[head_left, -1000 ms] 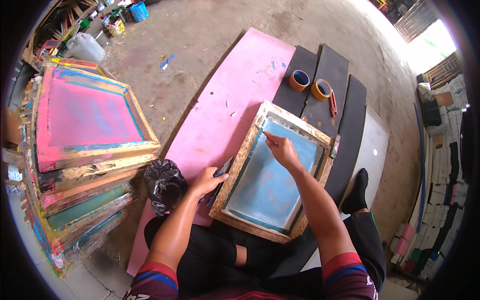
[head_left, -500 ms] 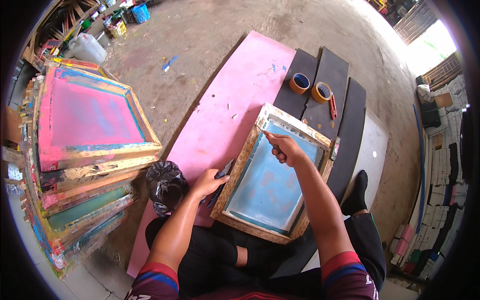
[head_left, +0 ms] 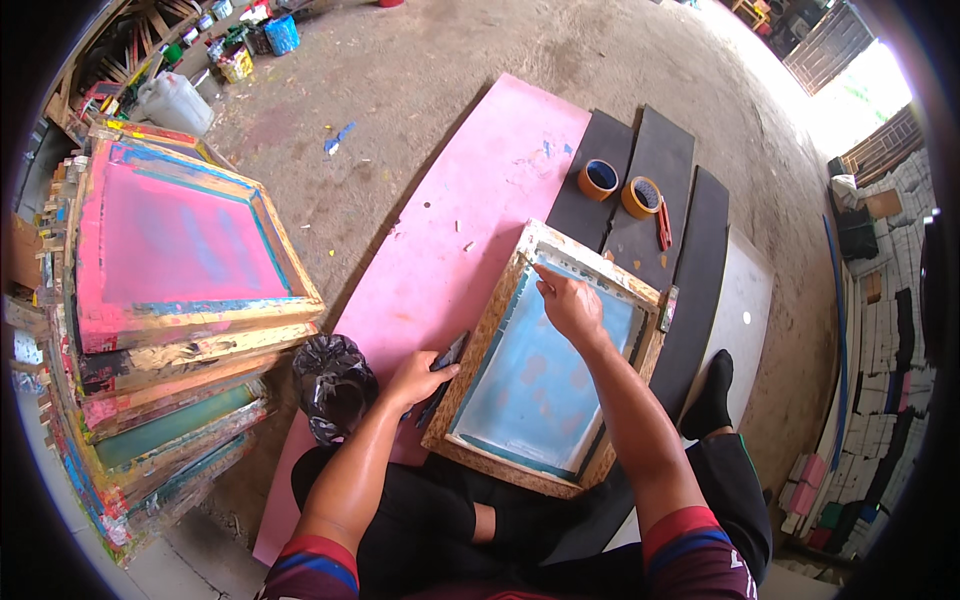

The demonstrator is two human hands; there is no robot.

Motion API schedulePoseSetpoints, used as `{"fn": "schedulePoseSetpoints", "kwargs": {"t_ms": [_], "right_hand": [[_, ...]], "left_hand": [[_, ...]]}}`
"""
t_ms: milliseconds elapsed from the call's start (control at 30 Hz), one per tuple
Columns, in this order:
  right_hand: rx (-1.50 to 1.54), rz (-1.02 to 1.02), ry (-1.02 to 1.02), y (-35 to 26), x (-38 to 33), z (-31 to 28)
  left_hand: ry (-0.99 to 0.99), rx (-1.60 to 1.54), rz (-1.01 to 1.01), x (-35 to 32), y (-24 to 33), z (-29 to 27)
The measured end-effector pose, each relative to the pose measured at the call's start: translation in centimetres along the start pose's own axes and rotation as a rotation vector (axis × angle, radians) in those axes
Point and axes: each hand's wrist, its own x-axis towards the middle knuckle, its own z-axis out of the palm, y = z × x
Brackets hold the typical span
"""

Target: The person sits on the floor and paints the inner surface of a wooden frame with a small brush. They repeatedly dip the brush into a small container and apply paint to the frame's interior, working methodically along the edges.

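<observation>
A wooden screen-printing frame [head_left: 487,330] with a pale blue mesh [head_left: 535,385] lies on a pink board [head_left: 470,200] in front of me. My right hand [head_left: 568,303] rests inside the frame near its far left corner, fingers curled and pressing on the mesh; whether it pinches anything I cannot tell. My left hand [head_left: 420,378] sits at the frame's left outer edge, holding a dark flat tool [head_left: 447,358] against the wood.
A tall stack of paint-stained frames [head_left: 170,330] stands at my left. A black plastic bag [head_left: 332,380] lies beside my left arm. Two tape rolls [head_left: 620,188] and a red pen [head_left: 663,228] rest on dark foam strips [head_left: 690,270]. Jugs and cans sit at top left.
My right hand has slid from the upper middle of the mesh toward the frame's far left corner. My left hand has stayed at the frame's left edge.
</observation>
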Motion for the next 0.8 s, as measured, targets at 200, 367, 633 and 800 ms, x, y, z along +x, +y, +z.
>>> {"fn": "schedulePoseSetpoints", "kwargs": {"t_ms": [200,367,633,800], "right_hand": [[-0.087,-0.039,0.009,-0.7,-0.2,0.3],[-0.302,0.045,-0.082,-2.2,-0.1,0.2],[0.23,0.048,-0.115,1.4,1.3,2.0],[0.423,0.079,-0.131,3.7,2.0,3.7]], "left_hand": [[0.011,0.049,-0.014,-0.4,0.5,-0.2],[0.011,0.068,-0.016,0.1,-0.1,0.2],[-0.004,-0.063,0.013,0.8,-1.5,0.4],[0.0,0.016,0.018,1.0,-1.3,0.1]]}}
